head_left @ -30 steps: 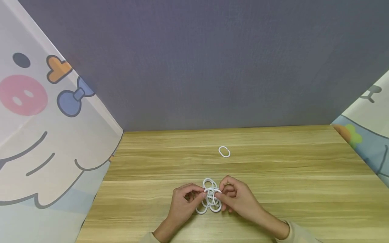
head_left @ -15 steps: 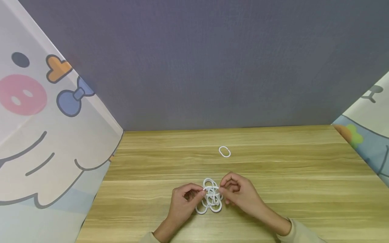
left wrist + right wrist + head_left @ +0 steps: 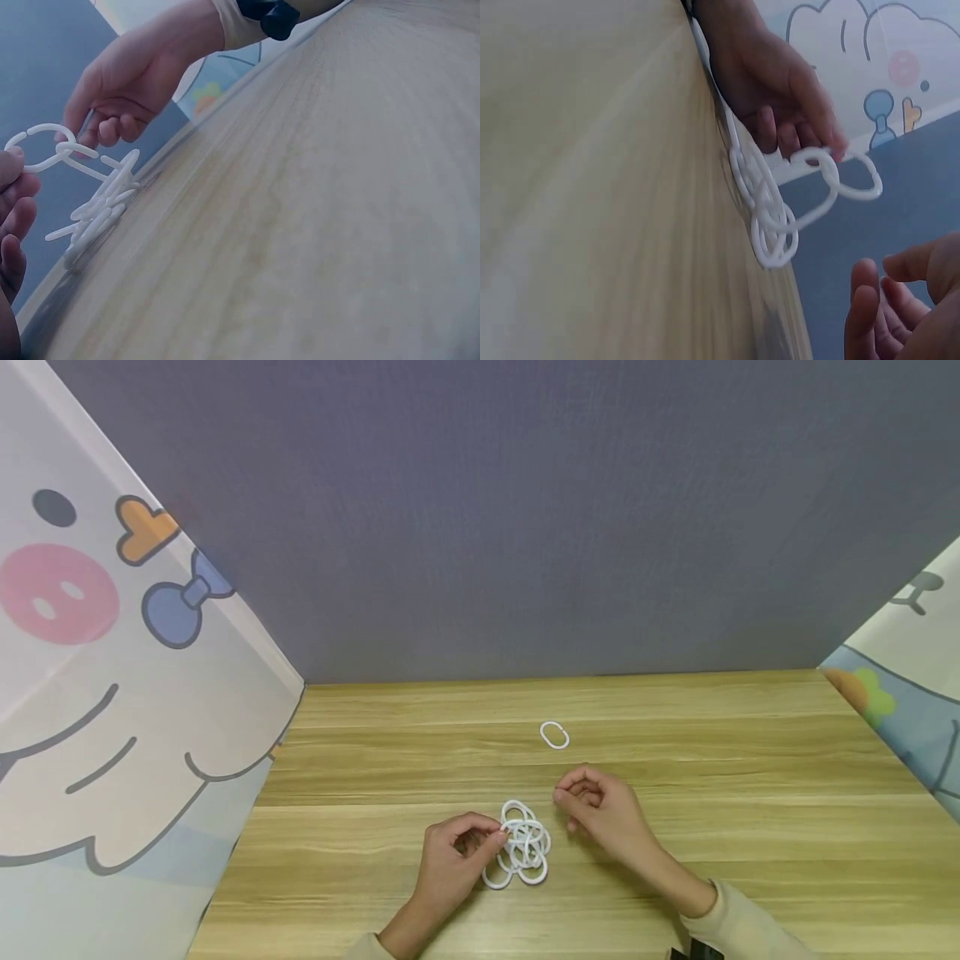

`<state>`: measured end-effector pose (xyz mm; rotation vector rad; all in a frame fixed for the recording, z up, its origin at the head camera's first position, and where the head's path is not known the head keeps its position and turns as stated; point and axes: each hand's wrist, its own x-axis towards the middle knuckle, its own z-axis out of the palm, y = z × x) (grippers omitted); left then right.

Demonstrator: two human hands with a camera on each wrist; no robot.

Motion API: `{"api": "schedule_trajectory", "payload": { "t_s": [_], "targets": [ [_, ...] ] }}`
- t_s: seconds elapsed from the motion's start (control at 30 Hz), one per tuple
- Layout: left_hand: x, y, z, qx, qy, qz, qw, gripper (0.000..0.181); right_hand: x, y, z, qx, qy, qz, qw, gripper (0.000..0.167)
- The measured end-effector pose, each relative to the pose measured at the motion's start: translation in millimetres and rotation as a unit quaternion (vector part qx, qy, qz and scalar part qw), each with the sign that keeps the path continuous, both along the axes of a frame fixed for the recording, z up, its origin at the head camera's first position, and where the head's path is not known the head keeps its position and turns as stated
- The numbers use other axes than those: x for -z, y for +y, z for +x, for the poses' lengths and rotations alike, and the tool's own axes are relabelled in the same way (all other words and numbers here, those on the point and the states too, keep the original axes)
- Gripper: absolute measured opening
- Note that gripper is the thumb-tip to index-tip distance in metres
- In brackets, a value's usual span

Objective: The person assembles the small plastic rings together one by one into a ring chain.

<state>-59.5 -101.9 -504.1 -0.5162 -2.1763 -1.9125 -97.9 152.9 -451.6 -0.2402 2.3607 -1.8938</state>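
My left hand [image 3: 459,858] pinches a white oval split ring [image 3: 45,127] between thumb and fingertip. This ring hooks through another white link, and the linked chain runs down to a heap of white rings [image 3: 534,882] on the wooden table. Up and to the right of the heap, my right hand [image 3: 606,814] hovers with loosely bent fingers. In the right wrist view its thumb and fingertips [image 3: 866,274] stand apart, holding nothing. Farther back lies one separate white split ring [image 3: 546,742], with a small gap in its upper right side.
The wooden table [image 3: 750,760] ends at a grey panel [image 3: 525,527] behind. Cartoon-printed panels flank it, a left one [image 3: 150,710] and a right one [image 3: 922,677]. A black wrist strap [image 3: 270,16] shows on the right sleeve.
My right hand has let go of the white ring and moved up and to the right, away from the heap. The left hand keeps its pinch, nearly still.
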Motion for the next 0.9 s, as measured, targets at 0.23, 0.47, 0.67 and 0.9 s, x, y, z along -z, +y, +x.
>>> {"api": "schedule_trajectory", "payload": {
  "t_s": [0.23, 0.47, 0.67, 0.9],
  "targets": [
    [0.4, -0.4, -0.4, 0.001, 0.008, 0.000, 1.0000, 0.009, 4.8, 5.5, -20.0, 0.060, 0.007, 0.028, 0.9978, 0.015],
    [-0.3, -0.1, 0.2, -0.001, 0.010, -0.002, 0.9999, 0.008, 15.3, 10.3, -36.8, 0.080, -0.002, 0.036, 0.9962, 0.018],
    [-0.4, 1.0, 0.3, -0.004, 0.007, -0.003, 1.0000, 0.008, 25.8, 14.9, -53.0, 0.077, 0.010, 0.022, 0.9967, 0.017],
    [-0.8, 1.3, -0.1, -0.005, 0.001, -0.005, 1.0000, 0.008, 32.0, 16.3, -67.6, 0.076, 0.049, 0.051, 0.9946, 0.020]
  ]
}}
